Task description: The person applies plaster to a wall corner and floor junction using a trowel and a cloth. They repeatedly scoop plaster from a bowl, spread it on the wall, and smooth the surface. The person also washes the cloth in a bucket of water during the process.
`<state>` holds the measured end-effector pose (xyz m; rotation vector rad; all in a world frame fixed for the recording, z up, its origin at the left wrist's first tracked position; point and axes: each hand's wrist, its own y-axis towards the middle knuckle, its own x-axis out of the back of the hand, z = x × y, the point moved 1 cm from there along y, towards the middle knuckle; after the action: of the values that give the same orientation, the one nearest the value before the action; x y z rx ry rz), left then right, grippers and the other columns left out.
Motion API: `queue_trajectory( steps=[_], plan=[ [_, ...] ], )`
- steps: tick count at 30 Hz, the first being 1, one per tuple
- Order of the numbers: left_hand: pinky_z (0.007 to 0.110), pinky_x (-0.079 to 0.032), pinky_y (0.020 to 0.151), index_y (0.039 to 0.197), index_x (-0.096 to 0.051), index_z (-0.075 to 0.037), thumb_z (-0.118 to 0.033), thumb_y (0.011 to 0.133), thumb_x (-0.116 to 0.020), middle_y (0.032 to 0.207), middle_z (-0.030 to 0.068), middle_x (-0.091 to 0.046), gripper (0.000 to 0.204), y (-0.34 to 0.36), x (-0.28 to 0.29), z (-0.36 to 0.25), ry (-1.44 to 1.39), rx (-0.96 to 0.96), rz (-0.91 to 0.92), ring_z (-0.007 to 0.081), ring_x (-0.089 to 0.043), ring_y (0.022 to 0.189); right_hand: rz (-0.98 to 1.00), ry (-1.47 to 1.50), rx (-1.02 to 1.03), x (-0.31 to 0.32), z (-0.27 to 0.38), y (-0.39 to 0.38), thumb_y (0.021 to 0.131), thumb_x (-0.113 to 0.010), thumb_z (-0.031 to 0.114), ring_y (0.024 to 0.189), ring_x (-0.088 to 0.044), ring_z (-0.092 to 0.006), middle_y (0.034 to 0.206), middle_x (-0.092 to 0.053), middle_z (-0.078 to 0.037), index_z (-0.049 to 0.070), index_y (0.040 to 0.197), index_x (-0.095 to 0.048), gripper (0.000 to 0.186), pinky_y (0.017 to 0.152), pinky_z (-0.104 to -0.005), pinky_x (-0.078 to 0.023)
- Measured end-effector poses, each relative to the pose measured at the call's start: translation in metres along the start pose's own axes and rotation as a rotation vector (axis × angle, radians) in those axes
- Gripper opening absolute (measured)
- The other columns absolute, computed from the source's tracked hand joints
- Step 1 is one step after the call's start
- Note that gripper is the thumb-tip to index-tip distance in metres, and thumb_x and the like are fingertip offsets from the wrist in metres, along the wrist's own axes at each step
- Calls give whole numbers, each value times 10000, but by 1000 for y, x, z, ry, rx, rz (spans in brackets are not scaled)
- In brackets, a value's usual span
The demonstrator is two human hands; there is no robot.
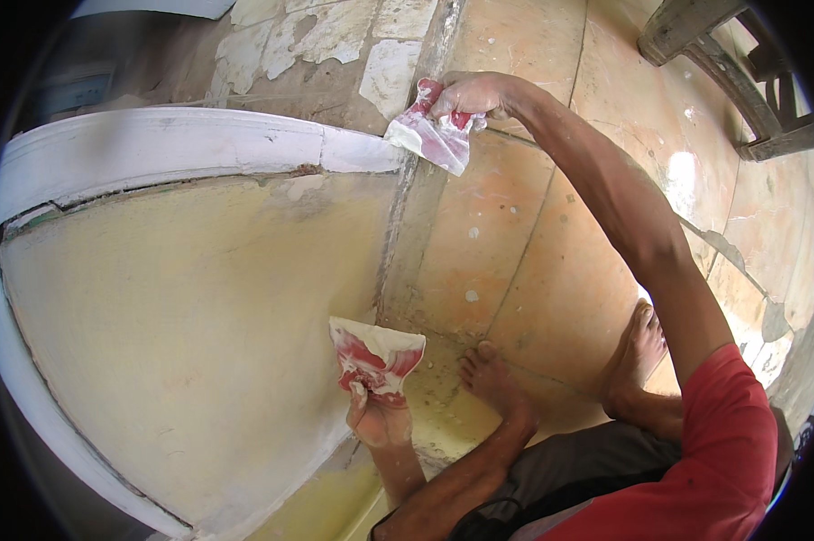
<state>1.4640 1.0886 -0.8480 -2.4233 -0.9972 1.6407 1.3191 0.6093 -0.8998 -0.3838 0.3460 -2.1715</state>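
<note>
My left hand [380, 422] is low in the middle, closed round the lower part of a red flat putty spreader [378, 356]. White putty coats that spreader, thickest along its upper edge. Stretched far forward, my right hand [481, 96] grips a second red putty spreader [436, 137], also smeared with white putty. Its left corner meets the end of the white frame [244, 141], close to the floor; whether it touches cannot be made out. Pale putty patches show on the yellowish panel [190, 316] beside the frame.
Orange-beige floor tiles [506, 234] with white spots spread to the right. A dark wooden piece of furniture [740, 81] stands at the far right. My bare feet [492, 383] rest on the tiles. Broken, peeling tiles [317, 41] lie beyond the frame.
</note>
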Motion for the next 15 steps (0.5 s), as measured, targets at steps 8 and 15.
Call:
queue_trajectory(
  steps=[8,15],
  plan=[
    [456,-440,1152,1414,-498,27,-9,951,-565,1426,169,-583,469,-2,-2,3,-26,-16,-42,280,-544,1337,12,694,85,-7,-70,-50,936,-656,117,706,-653,-109,903,-697,-28,16,1081,-686,179,666,-264,-564],
    [485,-412,1181,1455,-455,18,-13,931,-547,1502,177,-509,533,1,7,3,-64,15,1,314,-487,1394,-556,893,134,-160,-102,-52,995,-600,138,798,-659,-121,973,-691,-27,2,1118,-678,199,695,-282,-563]
  ],
)
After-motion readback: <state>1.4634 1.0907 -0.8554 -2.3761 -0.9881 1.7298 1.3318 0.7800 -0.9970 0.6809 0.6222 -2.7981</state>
